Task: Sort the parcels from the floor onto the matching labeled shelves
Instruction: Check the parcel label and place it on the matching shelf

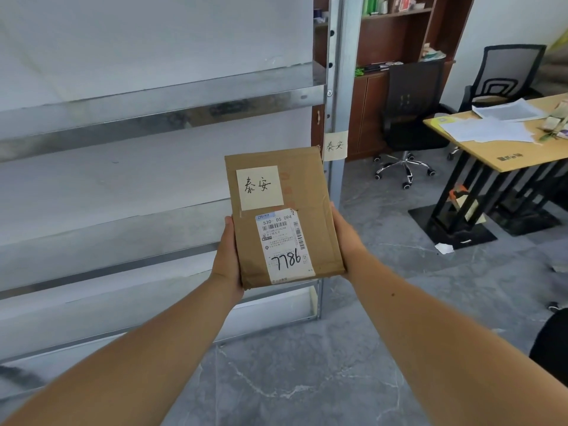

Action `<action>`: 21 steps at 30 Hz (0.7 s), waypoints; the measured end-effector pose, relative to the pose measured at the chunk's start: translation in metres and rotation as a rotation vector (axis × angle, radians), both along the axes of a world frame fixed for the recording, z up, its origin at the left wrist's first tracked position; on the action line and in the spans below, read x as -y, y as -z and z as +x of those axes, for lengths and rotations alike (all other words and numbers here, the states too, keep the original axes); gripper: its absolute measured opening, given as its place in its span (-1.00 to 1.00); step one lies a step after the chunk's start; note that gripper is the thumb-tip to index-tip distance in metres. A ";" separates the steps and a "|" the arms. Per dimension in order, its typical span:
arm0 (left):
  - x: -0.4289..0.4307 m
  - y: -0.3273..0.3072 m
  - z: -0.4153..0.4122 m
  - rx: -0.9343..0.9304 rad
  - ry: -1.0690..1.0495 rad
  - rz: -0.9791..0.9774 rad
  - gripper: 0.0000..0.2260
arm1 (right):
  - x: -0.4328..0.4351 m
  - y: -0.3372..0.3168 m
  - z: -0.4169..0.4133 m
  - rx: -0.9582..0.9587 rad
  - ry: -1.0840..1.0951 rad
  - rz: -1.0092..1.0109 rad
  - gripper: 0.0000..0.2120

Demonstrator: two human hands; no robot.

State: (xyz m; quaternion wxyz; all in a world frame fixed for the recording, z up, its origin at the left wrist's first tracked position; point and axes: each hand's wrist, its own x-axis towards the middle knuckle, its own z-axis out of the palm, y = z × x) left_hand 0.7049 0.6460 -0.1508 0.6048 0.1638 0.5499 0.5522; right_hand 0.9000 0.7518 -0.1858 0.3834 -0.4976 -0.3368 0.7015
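Note:
I hold a flat brown cardboard parcel (310, 192) out in front of me with both hands. It carries a pale sticky note with two handwritten characters and a white shipping label marked 7786. My left hand (226, 259) grips its lower left edge and my right hand (345, 238) grips its lower right edge. Behind the parcel stands a metal shelf rack (159, 96) with several white shelves. On the rack's right post (344, 87) a pale label (335, 146) shows the same two handwritten characters as the note on the parcel.
To the right are two black office chairs (412, 118), a wooden desk (510, 149) with papers, and a brown bookcase (396, 35) against the wall. The floor (307, 364) is grey marble tile. A white scrap (444, 248) lies by the desk's black base.

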 end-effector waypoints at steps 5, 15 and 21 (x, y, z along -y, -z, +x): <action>0.002 0.008 -0.001 -0.015 -0.008 0.001 -0.42 | 0.000 0.008 -0.003 0.021 -0.005 0.003 -0.34; -0.003 0.004 -0.010 -0.058 -0.028 0.001 -0.40 | 0.000 -0.005 -0.009 0.022 0.021 -0.011 -0.43; -0.001 -0.005 -0.019 -0.157 -0.066 -0.009 -0.36 | 0.007 -0.016 -0.015 0.017 0.019 -0.026 -0.50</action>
